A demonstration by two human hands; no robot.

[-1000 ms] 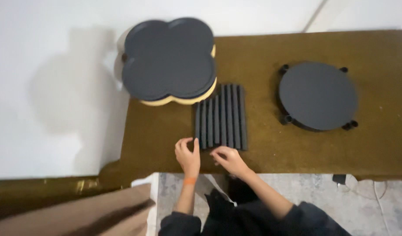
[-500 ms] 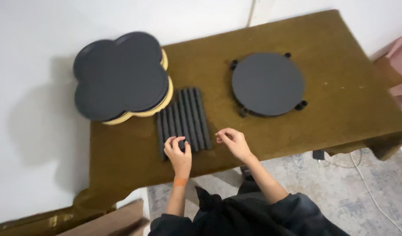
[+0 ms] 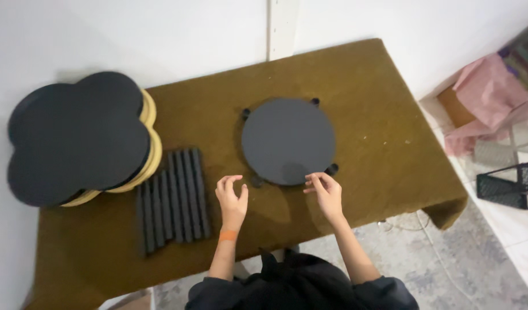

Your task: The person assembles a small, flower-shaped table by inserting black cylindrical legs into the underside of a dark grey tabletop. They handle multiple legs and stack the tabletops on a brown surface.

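Both hands hover empty, fingers curled apart: left hand [image 3: 232,197] near the row of dark rods [image 3: 172,198], right hand [image 3: 326,192] at the round dark disc's [image 3: 288,141] near edge. The disc lies flat mid-surface [image 3: 384,115], apparently unlifted; a clover-shaped stack [image 3: 74,140] waits far left.

No labels, signs or screens are seen. One possible package: a brown cardboard box [image 3: 454,107], partly covered by pink sheeting [image 3: 486,97], is found on the floor right of the table [image 3: 384,143].
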